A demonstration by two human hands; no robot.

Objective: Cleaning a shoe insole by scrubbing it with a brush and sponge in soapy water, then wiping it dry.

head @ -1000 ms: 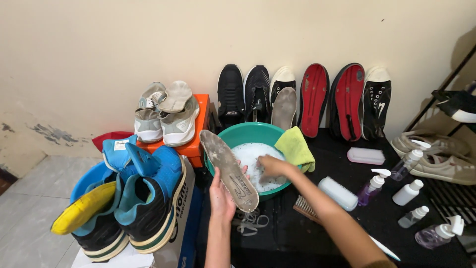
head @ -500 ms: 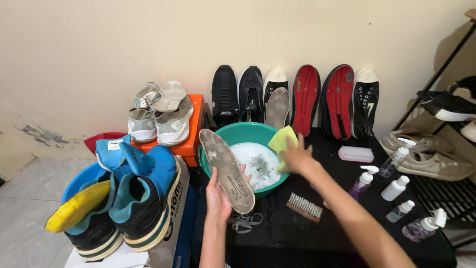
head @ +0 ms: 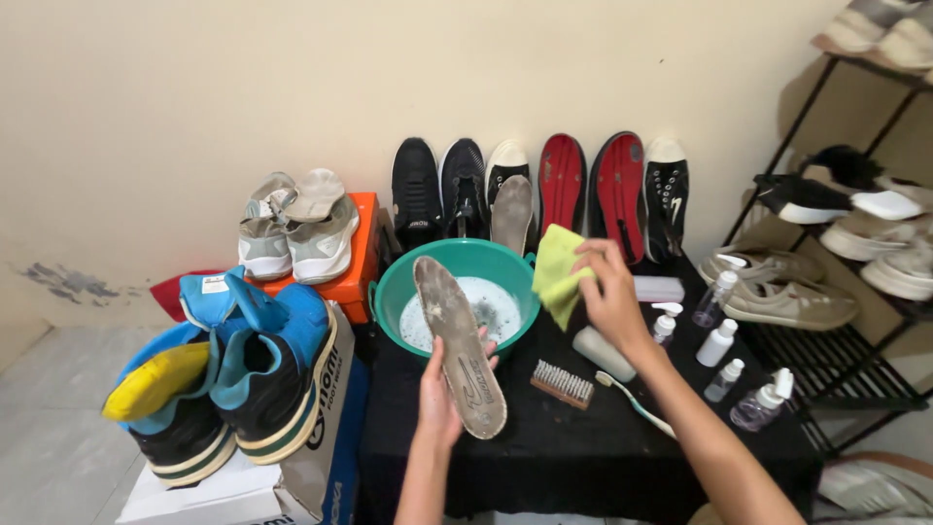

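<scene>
Black cloth covers the low table (head: pixel 583 437) filling the lower centre of the frame; its front edge runs just below the hands, its right edge meets the dark metal shoe rack (head: pixel 836 369) at far right. Left of it, blue-and-black high-top sneakers (head: pixel 233 379) stand on white boxes, close against the table's left edge. Round green plastic basin (head: pixel 389 301) of soapy, grey-flecked water sits at mid-frame, rear of table. Left hand (head: pixel 439 399), fingers wrapped and closed, holds the worn grey insole (head: pixel 459 345) tilted up, its toe end over the basin rim; surface looks stained and wet, so washing appears partly done, wiping not yet. Right hand (head: pixel 607 292) pinches a yellow microfibre cloth (head: pixel 556 272) between thumb and fingers, raised just right of the basin, apart from the insole. Open room: bare cloth between basin and front edge only; the small wooden scrub brush (head: pixel 562 383), white toothbrush (head: pixel 637 403) and clear spray bottles (head: pixel 724 360) crowd the right.
</scene>
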